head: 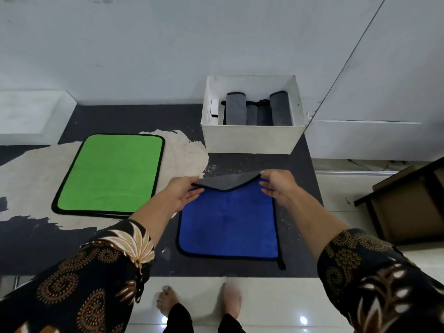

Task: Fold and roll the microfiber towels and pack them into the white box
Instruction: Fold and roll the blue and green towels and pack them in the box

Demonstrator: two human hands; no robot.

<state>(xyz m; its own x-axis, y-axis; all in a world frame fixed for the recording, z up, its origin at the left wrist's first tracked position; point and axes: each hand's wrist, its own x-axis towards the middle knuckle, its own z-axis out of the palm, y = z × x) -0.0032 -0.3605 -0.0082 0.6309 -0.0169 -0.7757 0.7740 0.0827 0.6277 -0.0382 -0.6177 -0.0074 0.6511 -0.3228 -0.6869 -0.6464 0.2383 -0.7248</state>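
A blue towel [228, 224] with black trim lies flat on the dark table, near its front edge. Its far edge is lifted and turned toward me, showing the grey underside. My left hand [185, 192] pinches the far left corner and my right hand [276, 186] pinches the far right corner. A green towel [110, 173] with black trim lies flat to the left, untouched. The white box [249, 138] stands behind the blue towel at the table's back, holding several rolled grey towels [236, 108] side by side.
The worn dark table top [298, 169] ends just in front of the blue towel, and my bare feet stand on white tiles below. A brown cardboard box in a black frame [408, 203] stands to the right. A white wall rises behind.
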